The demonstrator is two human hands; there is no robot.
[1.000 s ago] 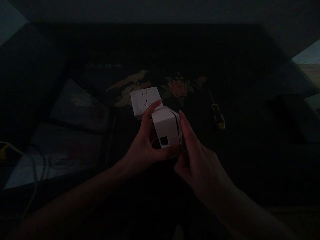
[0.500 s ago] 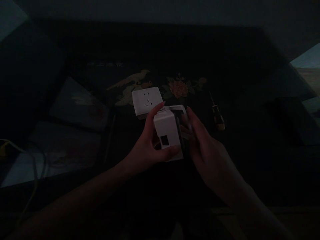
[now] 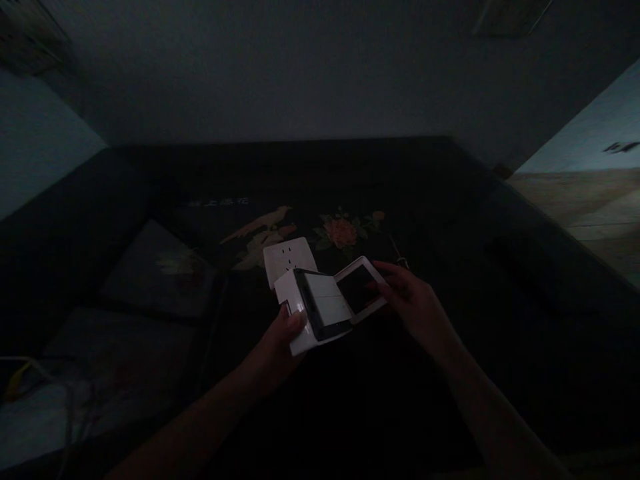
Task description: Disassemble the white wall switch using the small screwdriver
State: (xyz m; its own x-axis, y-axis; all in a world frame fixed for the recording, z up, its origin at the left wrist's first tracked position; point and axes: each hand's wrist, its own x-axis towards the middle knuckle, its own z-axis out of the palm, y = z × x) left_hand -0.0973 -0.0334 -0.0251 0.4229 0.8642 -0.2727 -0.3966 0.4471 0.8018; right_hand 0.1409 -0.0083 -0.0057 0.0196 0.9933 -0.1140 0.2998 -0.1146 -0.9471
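Note:
My left hand point(image 3: 285, 340) is closed around the left side of a white plastic box point(image 3: 295, 297), its thumb pressed on the near face. The box is tilted, and its right side shows a dark edge around a pale inner panel point(image 3: 327, 299). Out from its right edge stands a white rectangular frame point(image 3: 369, 310) with a see-through or bare middle. My right hand point(image 3: 407, 297) pinches the frame's right side between thumb and fingers. Whether a hinge joins frame and box I cannot tell. Just behind the box lies a white wall socket point(image 3: 287, 257), partly covered by it.
A screwdriver point(image 3: 400, 257) lies right of the painted flower, mostly hidden by my right hand. The dark tabletop point(image 3: 425, 200) bears a bird and flower picture. White and yellow cables point(image 3: 65, 400) run at the left. A dark block-like object point(image 3: 535, 273) is at the right, barely visible.
The frame has swung out to the right from the box, and the box has turned so its inner panel shows. My right hand has moved with the frame. The view has tilted up.

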